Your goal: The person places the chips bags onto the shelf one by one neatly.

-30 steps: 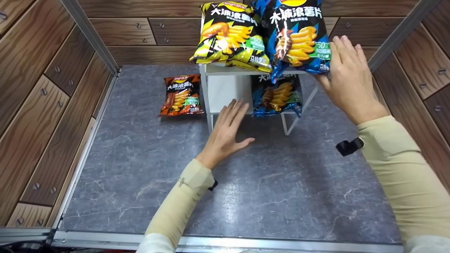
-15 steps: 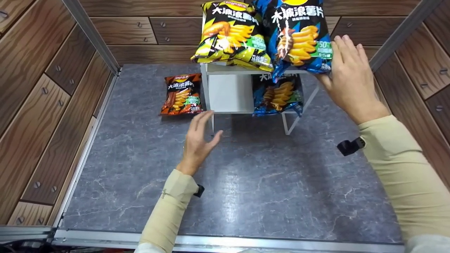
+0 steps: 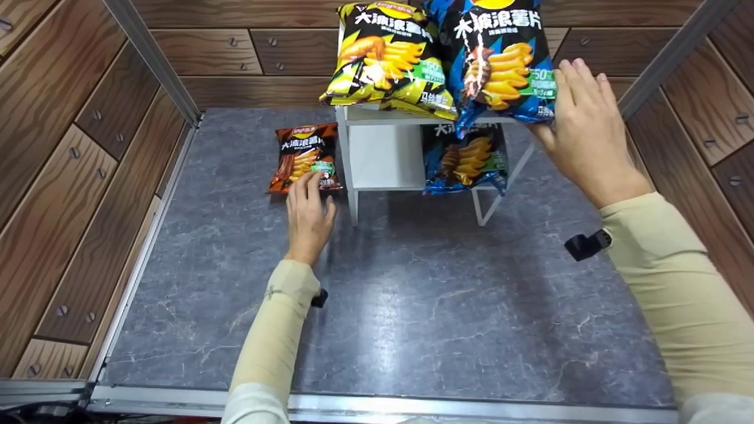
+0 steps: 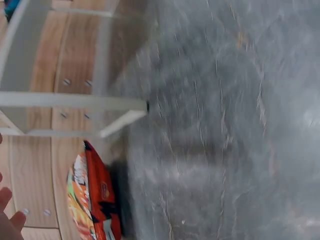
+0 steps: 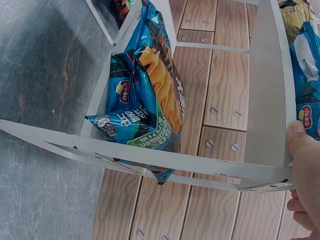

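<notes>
My left hand (image 3: 307,221) reaches over the floor, its loosely bent fingers overlapping the lower edge of a red-and-black chip bag (image 3: 303,147). In the left wrist view a gap separates the fingertips (image 4: 18,220) from that bag (image 4: 102,195). At the top right of the white rack (image 3: 384,159), my right hand (image 3: 592,135) lies with straight fingers beside a blue-and-black chip bag (image 3: 500,65). Its thumb (image 5: 298,131) touches the upper shelf's edge in the right wrist view. A yellow-and-black chip bag (image 3: 386,65) sits left of the blue one.
Another blue chip bag (image 3: 465,156) leans on the lower shelf's right side, also showing as a blue bag (image 5: 150,95) in the right wrist view. Wood-patterned panels (image 3: 218,91) enclose the grey marbled floor (image 3: 447,330). A metal rail (image 3: 412,406) runs along the front.
My left hand has moved left from in front of the lower shelf to the red bag's lower edge. The right hand and the bags have stayed in place.
</notes>
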